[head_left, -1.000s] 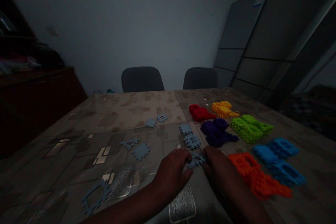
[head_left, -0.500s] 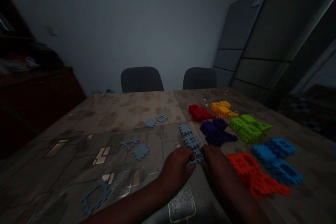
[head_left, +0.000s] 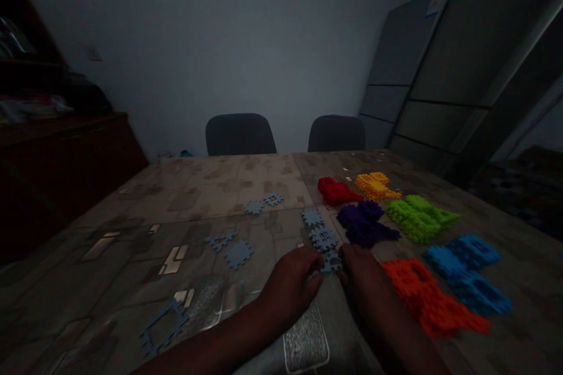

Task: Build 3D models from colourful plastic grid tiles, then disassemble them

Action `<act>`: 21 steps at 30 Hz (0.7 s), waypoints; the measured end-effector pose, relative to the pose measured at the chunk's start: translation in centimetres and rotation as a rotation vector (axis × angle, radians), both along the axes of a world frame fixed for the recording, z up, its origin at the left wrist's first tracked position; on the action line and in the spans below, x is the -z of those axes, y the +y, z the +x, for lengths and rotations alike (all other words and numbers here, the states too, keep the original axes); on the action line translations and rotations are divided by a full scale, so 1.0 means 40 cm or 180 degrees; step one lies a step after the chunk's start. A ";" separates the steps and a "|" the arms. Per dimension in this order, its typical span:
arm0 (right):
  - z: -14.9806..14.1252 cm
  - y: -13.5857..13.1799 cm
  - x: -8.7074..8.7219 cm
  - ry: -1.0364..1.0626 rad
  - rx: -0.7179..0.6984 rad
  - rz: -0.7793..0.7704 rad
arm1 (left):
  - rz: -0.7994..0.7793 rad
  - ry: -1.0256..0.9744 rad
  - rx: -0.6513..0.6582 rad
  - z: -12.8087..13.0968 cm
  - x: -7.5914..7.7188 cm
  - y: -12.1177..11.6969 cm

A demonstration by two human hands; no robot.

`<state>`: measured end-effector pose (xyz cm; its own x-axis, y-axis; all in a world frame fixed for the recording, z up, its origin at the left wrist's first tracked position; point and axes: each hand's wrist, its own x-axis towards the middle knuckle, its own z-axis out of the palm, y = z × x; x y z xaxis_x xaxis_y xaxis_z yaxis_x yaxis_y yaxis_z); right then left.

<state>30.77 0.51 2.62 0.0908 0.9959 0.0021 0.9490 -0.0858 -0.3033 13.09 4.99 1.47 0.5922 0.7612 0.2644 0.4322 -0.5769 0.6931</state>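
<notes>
My left hand (head_left: 291, 280) and my right hand (head_left: 358, 272) meet near the front of the table, pinching a grey-blue interlocking foam piece (head_left: 331, 261) between them. The hands hide part of that piece. Just beyond it lie more grey-blue pieces (head_left: 323, 239), almost touching it, and another (head_left: 312, 218) sits farther on. To the left are several loose ones (head_left: 238, 254), and a hollow square frame of linked pieces (head_left: 162, 326) lies by my left forearm.
Piles of interlocking blocks fill the right side: orange (head_left: 433, 299), blue (head_left: 466, 269), green (head_left: 420, 218), purple (head_left: 367, 224), red (head_left: 336, 191), yellow (head_left: 376, 186). The patterned table (head_left: 176, 205) ends near two dark chairs (head_left: 240, 135). A tall grey panel (head_left: 409, 70) leans at the right.
The grey-blue piece sits slightly farther from me than a second ago, and both hands still pinch it. The view has shifted a little.
</notes>
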 end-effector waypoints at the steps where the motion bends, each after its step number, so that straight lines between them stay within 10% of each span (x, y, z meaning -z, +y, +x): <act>1: 0.000 -0.003 -0.001 0.0003 -0.0012 0.0018 | 0.0002 0.0001 0.0019 -0.011 -0.012 -0.002; 6: 0.004 -0.030 -0.017 0.0050 -0.0090 0.0362 | -0.0003 0.0145 -0.0116 -0.131 -0.095 0.005; 12: -0.007 -0.050 -0.029 0.0337 -0.0208 0.0800 | 0.0113 0.0260 -0.1048 -0.441 -0.170 0.053; 17: -0.025 -0.059 -0.032 0.0567 -0.0459 0.0692 | -0.0328 0.0539 -0.1633 -0.638 -0.164 0.004; 21: -0.069 -0.058 -0.007 0.0655 -0.1331 0.0408 | -0.0620 0.0830 -0.1715 -0.631 -0.140 -0.087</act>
